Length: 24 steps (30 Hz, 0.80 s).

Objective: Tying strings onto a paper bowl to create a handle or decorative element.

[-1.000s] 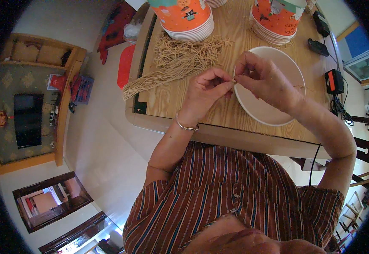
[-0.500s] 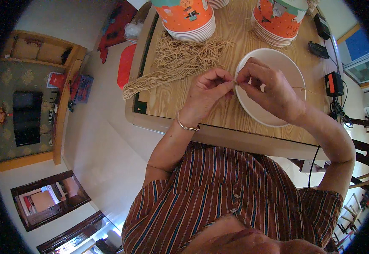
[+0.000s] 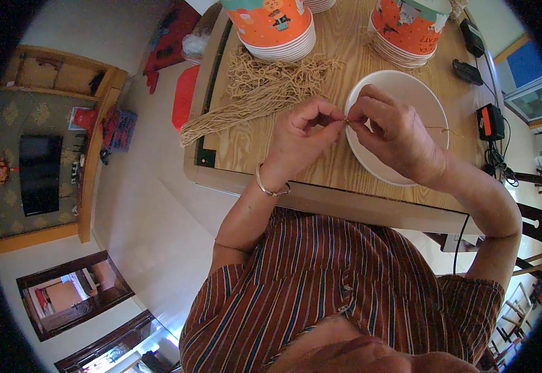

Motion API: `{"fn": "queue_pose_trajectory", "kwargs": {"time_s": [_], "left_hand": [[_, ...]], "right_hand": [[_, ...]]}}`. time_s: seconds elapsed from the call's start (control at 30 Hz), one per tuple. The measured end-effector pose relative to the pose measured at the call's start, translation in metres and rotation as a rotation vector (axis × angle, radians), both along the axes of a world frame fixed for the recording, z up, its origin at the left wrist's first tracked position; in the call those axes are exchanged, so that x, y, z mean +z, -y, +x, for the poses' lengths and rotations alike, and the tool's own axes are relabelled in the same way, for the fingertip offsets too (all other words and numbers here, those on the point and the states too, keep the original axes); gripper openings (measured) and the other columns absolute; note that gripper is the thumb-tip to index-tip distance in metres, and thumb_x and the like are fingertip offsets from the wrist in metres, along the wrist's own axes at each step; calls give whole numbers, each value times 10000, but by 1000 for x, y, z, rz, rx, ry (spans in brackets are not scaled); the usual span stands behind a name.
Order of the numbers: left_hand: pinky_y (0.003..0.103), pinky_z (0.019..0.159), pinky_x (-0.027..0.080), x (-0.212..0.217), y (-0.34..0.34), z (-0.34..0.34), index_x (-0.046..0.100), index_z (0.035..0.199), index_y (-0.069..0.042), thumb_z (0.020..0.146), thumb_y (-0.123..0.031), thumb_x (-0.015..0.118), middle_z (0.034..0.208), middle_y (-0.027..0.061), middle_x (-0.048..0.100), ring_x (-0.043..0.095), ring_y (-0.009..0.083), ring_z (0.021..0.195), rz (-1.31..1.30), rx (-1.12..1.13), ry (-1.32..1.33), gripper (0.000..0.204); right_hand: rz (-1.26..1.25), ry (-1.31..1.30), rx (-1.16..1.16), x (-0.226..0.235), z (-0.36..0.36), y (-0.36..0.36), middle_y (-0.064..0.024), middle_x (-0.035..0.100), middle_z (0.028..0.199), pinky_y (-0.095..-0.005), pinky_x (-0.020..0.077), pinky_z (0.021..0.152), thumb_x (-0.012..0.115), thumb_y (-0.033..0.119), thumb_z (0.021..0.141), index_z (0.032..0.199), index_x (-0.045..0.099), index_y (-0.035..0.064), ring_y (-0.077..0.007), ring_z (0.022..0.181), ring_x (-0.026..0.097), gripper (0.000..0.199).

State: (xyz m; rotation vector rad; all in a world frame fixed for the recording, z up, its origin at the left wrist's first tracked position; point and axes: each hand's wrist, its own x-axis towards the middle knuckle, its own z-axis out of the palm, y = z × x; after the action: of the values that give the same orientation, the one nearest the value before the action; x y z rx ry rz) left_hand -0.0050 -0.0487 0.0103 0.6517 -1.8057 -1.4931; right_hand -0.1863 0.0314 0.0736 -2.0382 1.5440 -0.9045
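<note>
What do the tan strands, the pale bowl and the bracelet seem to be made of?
The strands seem matte fibre, perhaps twine: thin, dull and kinked. The bowl seems smooth plastic or ceramic: its surface is even and plain; I cannot tell which. The bracelet looks like polished metal, from its bright silvery shine.

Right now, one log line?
left hand: pinching | right hand: pinching, over white bowl | grip contents: unclear | tan cord bundle: left of bowl

The cord [image 3: 246, 115] looks rough and fibrous, the bowl [image 3: 421, 99] smooth, the tabletop [image 3: 345, 37] wood-grained, the bangle [image 3: 274, 193] shiny metal
</note>
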Motion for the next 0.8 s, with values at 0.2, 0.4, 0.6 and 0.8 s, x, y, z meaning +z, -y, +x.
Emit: {"fn": "queue_pose_trajectory", "kwargs": {"time_s": [0.2, 0.4, 0.6, 0.8], "left_hand": [[245, 679, 486, 4, -3, 0, 647, 885, -30, 804, 16, 681, 824, 22, 612, 595, 97, 767, -182, 12, 0, 99], [260, 713, 482, 11, -6, 0, 636, 870, -23, 801, -2, 690, 822, 31, 603, 586, 112, 776, -116, -10, 66, 90], [214, 730, 470, 7, -6, 1, 582, 929, -39, 845, 21, 639, 858, -25, 572, 540, 50, 812, -49, -76, 72, 118], [207, 732, 467, 8, -6, 1, 582, 937, -39, 858, 23, 625, 874, -24, 571, 536, 45, 820, -11, -108, 34, 110]], "right_hand": [[92, 68, 35, -5, -8, 7, -59, 536, 761, -285, 447, 566, 625, -3, 795, 866, 568, -2, -128, 640, 537, 91], [629, 313, 45, 12, -16, 26, 2, 526, 680, -252, 407, 517, 608, 81, 798, 836, 580, 22, -73, 593, 500, 76], [825, 454, 74, 9, -18, 26, 13, 504, 647, -237, 368, 461, 601, 171, 819, 800, 589, 47, -71, 514, 461, 126], [969, 671, 69, 7, -23, 27, 27, 470, 622, -235, 344, 429, 620, 236, 834, 755, 591, 81, -74, 486, 440, 176]]}}
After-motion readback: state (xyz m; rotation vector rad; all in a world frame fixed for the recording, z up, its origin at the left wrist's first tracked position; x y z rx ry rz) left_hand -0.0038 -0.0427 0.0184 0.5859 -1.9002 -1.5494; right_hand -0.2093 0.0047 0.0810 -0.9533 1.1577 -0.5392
